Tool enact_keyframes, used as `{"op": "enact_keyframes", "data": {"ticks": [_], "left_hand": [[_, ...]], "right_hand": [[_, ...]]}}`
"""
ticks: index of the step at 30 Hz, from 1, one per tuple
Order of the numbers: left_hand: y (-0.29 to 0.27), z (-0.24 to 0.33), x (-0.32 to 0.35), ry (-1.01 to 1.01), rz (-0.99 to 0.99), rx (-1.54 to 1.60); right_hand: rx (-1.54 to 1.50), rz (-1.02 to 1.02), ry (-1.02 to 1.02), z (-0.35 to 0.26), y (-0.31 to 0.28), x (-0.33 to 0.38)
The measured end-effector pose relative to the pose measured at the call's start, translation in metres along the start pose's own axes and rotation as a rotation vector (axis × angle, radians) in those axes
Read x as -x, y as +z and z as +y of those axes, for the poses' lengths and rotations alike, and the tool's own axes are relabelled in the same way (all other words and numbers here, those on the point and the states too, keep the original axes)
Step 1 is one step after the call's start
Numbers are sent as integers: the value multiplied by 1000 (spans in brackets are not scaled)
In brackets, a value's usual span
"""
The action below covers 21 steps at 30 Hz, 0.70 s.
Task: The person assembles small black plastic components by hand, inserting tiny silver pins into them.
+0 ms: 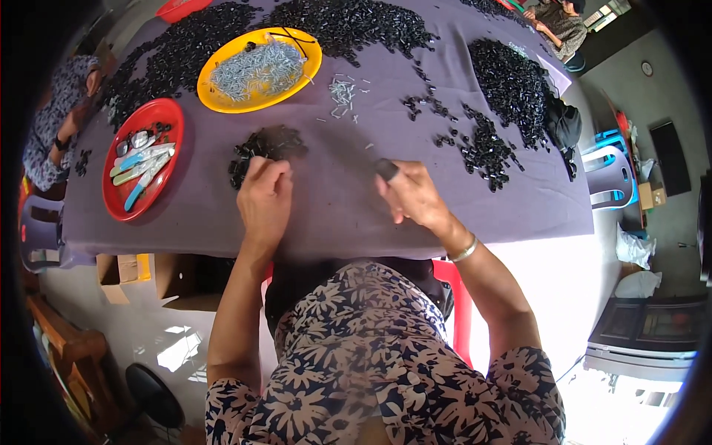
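Observation:
My left hand (265, 196) is closed, fingers curled and pinched together, at the near edge of a small pile of black plastic pieces (248, 154). Whatever it may hold is hidden by the fingers. To the right, over the purple tablecloth (334, 204), my right hand (419, 194) has its fingers bent inward. A black cover (386, 169) sits on one of its fingertips. Any small thing in that hand cannot be made out. Ahead, between the hands, lies a loose heap of small silvery pins (343, 95).
A yellow oval tray (211, 102) holds many silvery pins. The red oval tray (119, 210) at left holds knife-like tools with pale handles. Black pieces (486, 148) form heaps at right and far back. Two other people sit at the table, one left (52, 133), one far right (564, 33).

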<state>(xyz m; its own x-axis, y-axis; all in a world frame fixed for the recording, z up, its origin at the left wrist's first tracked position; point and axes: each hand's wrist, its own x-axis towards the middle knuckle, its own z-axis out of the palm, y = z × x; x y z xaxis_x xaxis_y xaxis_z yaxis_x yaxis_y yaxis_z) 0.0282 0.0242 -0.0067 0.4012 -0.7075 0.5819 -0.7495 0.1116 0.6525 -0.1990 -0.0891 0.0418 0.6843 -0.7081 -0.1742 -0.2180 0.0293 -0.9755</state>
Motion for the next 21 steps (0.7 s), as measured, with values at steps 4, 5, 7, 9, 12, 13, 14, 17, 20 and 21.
{"op": "enact_keyframes", "data": {"ticks": [4, 5, 7, 9, 12, 13, 14, 17, 20, 21], "left_hand": [[-1, -4, -1, -140, 72, -51], [-1, -5, -2, -102, 87, -73], [0, -7, -2, -56, 121, -99], [1, -7, -2, -44, 141, -68], [3, 0, -4, 43, 159, -39], [3, 2, -4, 113, 159, -47], [3, 3, -3, 112, 159, -45], [1, 6, -2, 142, 130, 0], [2, 9, -3, 128, 67, 20], [1, 8, -3, 121, 68, 13]], "right_hand": [[38, 257, -146, 10, -34, 4], [221, 266, -361, 19, -55, -3], [171, 368, -307, 10, -73, -14], [-145, 405, -168, 6, -92, -24], [-107, 398, -195, 1, -117, -47], [-71, 410, -181, -1, -120, -53], [-69, 410, -180, -2, -121, -56], [489, 446, -238, -8, -119, -72], [838, 300, -639, 13, -120, -86], [932, 233, -477, 7, -113, -85]]}}
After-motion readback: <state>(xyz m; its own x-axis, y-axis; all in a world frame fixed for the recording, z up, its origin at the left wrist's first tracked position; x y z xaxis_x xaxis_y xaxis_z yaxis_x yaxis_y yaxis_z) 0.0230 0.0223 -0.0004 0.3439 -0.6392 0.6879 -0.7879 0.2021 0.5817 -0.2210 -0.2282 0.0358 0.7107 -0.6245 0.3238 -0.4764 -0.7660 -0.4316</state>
